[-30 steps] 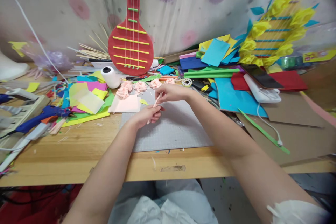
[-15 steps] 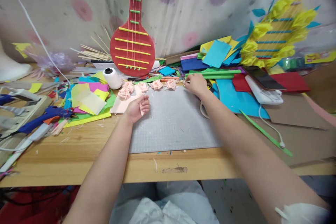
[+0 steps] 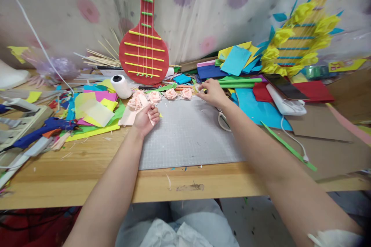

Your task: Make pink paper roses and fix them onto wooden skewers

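Observation:
My left hand (image 3: 145,118) rests palm up at the left edge of the grey cutting mat (image 3: 188,139), fingers curled around a thin pink paper strip (image 3: 151,117). It lies on a pink paper sheet (image 3: 129,116). My right hand (image 3: 210,91) reaches to the mat's far edge, fingertips down among small bits beside the rightmost of several pink paper roses (image 3: 187,93); what it grips is hidden. A white looped handle (image 3: 222,122) shows under my right forearm.
A white thread spool (image 3: 121,85) and a red paper string instrument (image 3: 144,52) stand behind the roses. Coloured paper (image 3: 92,110) and a blue glue gun (image 3: 37,133) lie left. Blue sheets (image 3: 257,110), a phone (image 3: 285,85), a white charger (image 3: 285,102) and brown cardboard (image 3: 324,139) lie right.
Both hands held the pink strip together over the mat. My right hand let go and reached to the mat's far edge; my left hand moved left with the strip, palm up.

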Demonstrator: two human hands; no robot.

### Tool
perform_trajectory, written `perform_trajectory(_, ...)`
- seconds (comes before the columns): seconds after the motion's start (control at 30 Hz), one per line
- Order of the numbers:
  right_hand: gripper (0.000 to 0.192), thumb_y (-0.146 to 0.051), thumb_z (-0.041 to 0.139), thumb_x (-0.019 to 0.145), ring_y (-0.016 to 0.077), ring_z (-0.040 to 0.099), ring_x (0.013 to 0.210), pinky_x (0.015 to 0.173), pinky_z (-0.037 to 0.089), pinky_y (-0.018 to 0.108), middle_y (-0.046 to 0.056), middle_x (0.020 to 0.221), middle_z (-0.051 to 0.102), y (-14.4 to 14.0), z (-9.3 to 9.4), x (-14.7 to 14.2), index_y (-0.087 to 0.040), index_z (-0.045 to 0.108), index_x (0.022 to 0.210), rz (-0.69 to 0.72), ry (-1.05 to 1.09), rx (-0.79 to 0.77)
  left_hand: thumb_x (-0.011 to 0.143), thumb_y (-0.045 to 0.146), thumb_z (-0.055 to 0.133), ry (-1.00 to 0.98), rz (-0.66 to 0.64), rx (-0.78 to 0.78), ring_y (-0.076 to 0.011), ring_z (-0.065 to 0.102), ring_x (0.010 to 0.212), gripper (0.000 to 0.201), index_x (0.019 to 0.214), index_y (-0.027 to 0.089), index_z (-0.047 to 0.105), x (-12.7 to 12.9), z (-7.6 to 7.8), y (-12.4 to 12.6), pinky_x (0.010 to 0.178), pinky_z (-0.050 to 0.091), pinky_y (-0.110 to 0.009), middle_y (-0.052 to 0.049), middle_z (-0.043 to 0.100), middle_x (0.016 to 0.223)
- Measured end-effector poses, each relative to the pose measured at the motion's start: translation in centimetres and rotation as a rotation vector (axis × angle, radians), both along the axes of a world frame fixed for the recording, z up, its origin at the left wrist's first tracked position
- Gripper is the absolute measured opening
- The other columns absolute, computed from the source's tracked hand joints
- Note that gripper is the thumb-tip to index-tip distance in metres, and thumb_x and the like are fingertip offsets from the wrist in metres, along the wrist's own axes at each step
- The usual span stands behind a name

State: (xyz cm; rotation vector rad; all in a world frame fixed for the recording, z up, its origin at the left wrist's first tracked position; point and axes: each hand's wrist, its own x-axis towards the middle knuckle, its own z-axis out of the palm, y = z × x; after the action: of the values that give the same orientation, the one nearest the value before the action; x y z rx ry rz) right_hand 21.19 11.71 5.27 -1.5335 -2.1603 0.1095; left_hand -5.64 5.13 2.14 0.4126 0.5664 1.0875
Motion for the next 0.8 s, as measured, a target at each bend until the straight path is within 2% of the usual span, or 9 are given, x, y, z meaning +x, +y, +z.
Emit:
perform_trajectory(0.1, 0.023, -0.04, 0.058, 0.071, 0.0173, 0.049, 0.085, 0.077, 0.039, 0.032, 0.005, 0.087, 0.055, -3.0, -0.1, -2.5, -0.019, 0.062, 0.078, 0.343, 0.322, -0.287, 0.084, 0.021, 0.038, 0.008, -0.018, 0.011, -0.0045, 0.027, 0.038, 0.019, 0.066, 0.016, 0.041, 0.5, 0.2, -0.1, 0.037, 0.021, -0.014, 0.007, 0.023, 0.049)
perform_trajectory(0.17, 0.024, -0.041, 0.059, 0.07, 0.0145, 0.05, 0.084, 0.076, 0.04, 0.029, 0.002, 0.087, 0.055, -4.6, -1.1, -3.9, -0.019, 0.06, 0.079, 0.487, 0.515, -0.458, 0.082, 0.02, 0.042, 0.027, -0.045, 0.001, -0.0044, 0.025, 0.038, 0.016, 0.066, 0.016, 0.04, 0.9, 0.3, -0.4, 0.036, 0.019, -0.014, 0.007, 0.022, 0.049)
perform_trajectory(0.27, 0.024, -0.039, 0.063, 0.066, 0.0126, 0.051, 0.083, 0.077, 0.039, 0.027, 0.001, 0.087, 0.054, -5.9, -2.9, -5.1, -0.018, 0.06, 0.077, 0.551, 0.735, -0.62, 0.074, 0.015, 0.046, 0.052, -0.076, -0.014, -0.0038, 0.026, 0.038, 0.015, 0.063, 0.016, 0.037, 1.2, 0.6, -1.0, 0.035, 0.018, -0.014, 0.007, 0.022, 0.049)
perform_trajectory(0.37, 0.025, -0.036, 0.065, 0.063, 0.0111, 0.05, 0.079, 0.072, 0.039, 0.025, 0.001, 0.086, 0.053, -6.0, -4.0, -5.4, -0.017, 0.06, 0.078, 0.569, 0.811, -0.735, 0.065, 0.009, 0.049, 0.084, -0.073, 0.006, -0.0031, 0.027, 0.038, 0.014, 0.063, 0.016, 0.036, 1.3, 0.8, -1.3, 0.035, 0.017, -0.013, 0.007, 0.024, 0.049)
perform_trajectory(0.47, 0.024, -0.034, 0.066, 0.063, 0.0097, 0.048, 0.074, 0.067, 0.038, 0.023, 0.0, 0.085, 0.053, -6.0, -4.2, -5.3, -0.017, 0.059, 0.079, 0.569, 0.867, -0.77, 0.06, 0.007, 0.05, 0.196, -0.041, 0.027, -0.0026, 0.026, 0.037, 0.016, 0.071, 0.016, 0.043, 1.5, 0.8, -1.4, 0.034, 0.014, -0.013, 0.009, 0.024, 0.048)
perform_trajectory(0.63, 0.021, -0.034, 0.065, 0.064, 0.0112, 0.048, 0.08, 0.076, 0.038, 0.026, -0.001, 0.082, 0.051, -6.5, -3.7, -5.3, -0.017, 0.056, 0.074, 0.605, 0.791, -0.674, 0.059, 0.01, 0.055, 0.39, -0.039, 0.098, -0.0011, 0.024, 0.036, 0.028, 0.086, 0.014, 0.049, 2.2, 0.7, -1.6, 0.035, 0.013, -0.012, 0.01, 0.026, 0.048)
perform_trajectory(0.8, 0.023, -0.037, 0.065, 0.065, 0.012, 0.047, 0.081, 0.072, 0.039, 0.026, 0.0, 0.083, 0.047, -6.8, -3.3, -5.7, -0.017, 0.054, 0.07, 0.535, 0.689, -0.564, 0.061, 0.021, 0.064, 0.465, -0.028, 0.153, 0.0, 0.023, 0.036, 0.026, 0.077, 0.016, 0.045, 2.8, 0.4, -1.8, 0.036, 0.015, -0.012, 0.011, 0.026, 0.048)
